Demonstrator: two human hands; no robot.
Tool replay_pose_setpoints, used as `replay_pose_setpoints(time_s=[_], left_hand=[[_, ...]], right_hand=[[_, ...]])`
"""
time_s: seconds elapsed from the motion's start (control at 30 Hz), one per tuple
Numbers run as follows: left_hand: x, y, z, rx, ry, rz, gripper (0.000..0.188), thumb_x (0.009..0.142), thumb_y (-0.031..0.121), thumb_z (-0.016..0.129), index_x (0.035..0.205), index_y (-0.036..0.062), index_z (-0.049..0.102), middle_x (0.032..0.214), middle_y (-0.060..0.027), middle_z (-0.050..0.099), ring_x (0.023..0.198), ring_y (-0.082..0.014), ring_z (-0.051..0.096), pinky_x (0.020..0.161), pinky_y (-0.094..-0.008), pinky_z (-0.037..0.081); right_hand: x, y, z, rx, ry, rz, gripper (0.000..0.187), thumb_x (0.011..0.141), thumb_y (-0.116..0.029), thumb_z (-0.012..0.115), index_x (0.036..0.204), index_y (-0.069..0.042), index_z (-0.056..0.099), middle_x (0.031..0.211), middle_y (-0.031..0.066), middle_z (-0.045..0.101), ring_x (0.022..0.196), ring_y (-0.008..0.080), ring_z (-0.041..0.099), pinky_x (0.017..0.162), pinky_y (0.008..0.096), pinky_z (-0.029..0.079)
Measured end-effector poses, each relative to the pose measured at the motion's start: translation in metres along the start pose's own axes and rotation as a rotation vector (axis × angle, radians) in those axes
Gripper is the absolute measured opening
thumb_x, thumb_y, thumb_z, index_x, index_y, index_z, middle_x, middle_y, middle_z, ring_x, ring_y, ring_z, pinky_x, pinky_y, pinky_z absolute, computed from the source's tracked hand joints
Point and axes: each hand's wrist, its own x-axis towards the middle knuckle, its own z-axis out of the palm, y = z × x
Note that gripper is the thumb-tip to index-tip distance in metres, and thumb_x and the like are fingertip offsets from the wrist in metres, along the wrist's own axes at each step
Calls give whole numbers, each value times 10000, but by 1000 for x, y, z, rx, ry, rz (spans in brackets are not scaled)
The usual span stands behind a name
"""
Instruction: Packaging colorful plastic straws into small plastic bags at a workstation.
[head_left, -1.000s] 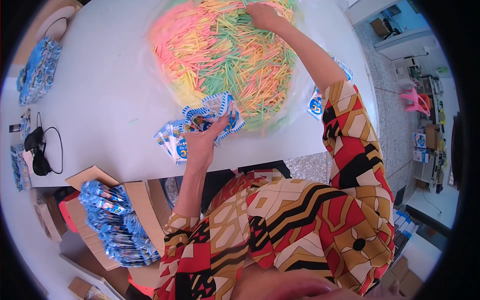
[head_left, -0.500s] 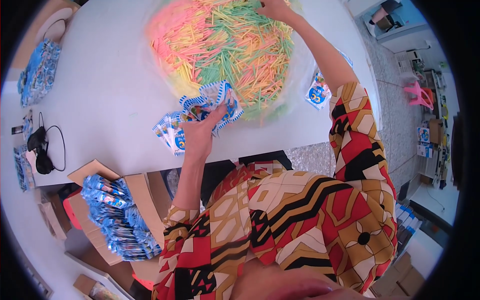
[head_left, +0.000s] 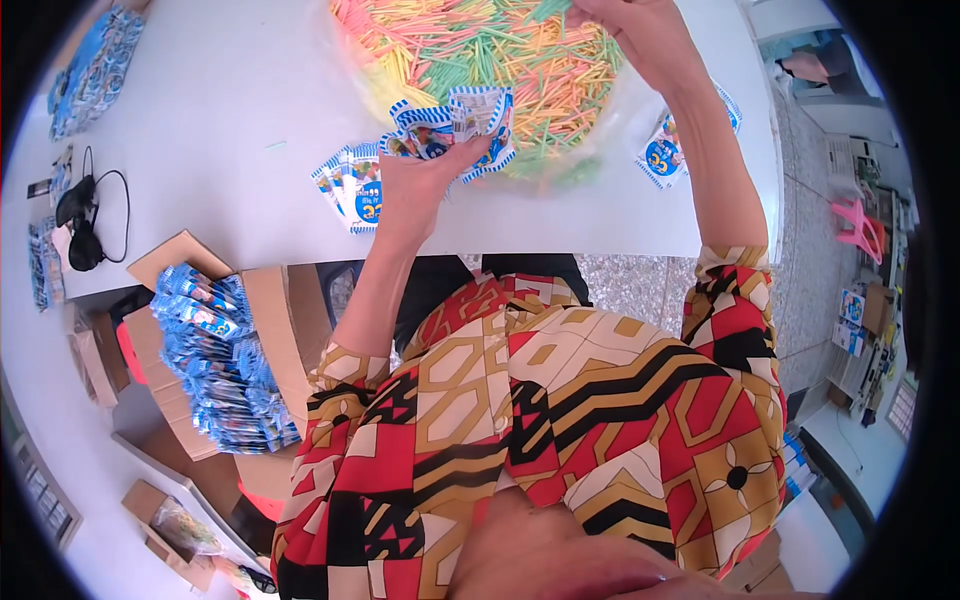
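A large heap of thin pink, yellow, green and orange sticks lies on clear plastic on the white table. At its near edge my left hand is closed on a blue-and-white striped packet, which is crumpled in the grip. More such packets lie flat beside that wrist. Over the far right of the heap, my right hand pinches a few green sticks; the frame's top edge cuts off part of this view. Below my right forearm, other packets rest on the table.
An open cardboard box full of blue packets stands below the table's front edge at left. A stack of packets and a black item with a cord loop are at the table's left. A pink stool stands far right.
The view has shifted, so the table sits higher in the picture. My right hand has drawn back a little toward me, with green sticks now showing at its fingers. The left still grips the packet.
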Motion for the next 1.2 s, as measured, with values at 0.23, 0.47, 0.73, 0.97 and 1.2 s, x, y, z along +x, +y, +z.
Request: replay_pose_setpoints(time_s=[0.23, 0.47, 0.73, 0.97, 1.2], left_hand=[[4, -8, 8, 5, 5, -19, 247, 728, 21, 760, 951, -24, 663, 884, -73, 682, 761, -108, 640, 708, -238, 511], [6, -11, 7, 71, 34, 70, 194, 725, 41, 770, 877, 12, 654, 811, -23, 662, 702, -68, 598, 643, -210, 482], [5, -11, 9, 67, 22, 60, 171, 734, 40, 762, 857, 22, 643, 802, -4, 646, 699, -57, 583, 631, -205, 471], [8, -13, 9, 119, 5, 78, 153, 746, 57, 755, 843, 22, 641, 786, 1, 639, 686, -52, 569, 619, -201, 455], [6, -10, 7, 108, 45, 42, 172, 735, 72, 762, 852, 21, 647, 785, -4, 646, 679, -55, 568, 620, -208, 455]], right_hand=[[-13, -3, 23, 260, -291, -219, 125, 842, -73, 654, 944, -4, 633, 842, 27, 630, 710, 80, 596, 631, 217, 499], [-34, -44, 41, -62, -305, 146, 124, 857, -83, 638, 956, -9, 628, 817, -4, 608, 709, 34, 526, 598, 193, 419], [-30, -41, 39, -108, -289, 166, 150, 857, -92, 639, 982, -10, 627, 821, -8, 608, 707, 35, 517, 600, 193, 412], [-13, -8, 33, -30, -481, -592, 172, 857, -114, 638, 983, 2, 632, 846, 2, 619, 699, 47, 517, 598, 204, 412], [-24, -43, 41, -208, -329, 212, 177, 856, -131, 642, 970, 4, 632, 811, -1, 610, 692, 46, 516, 593, 201, 409]])
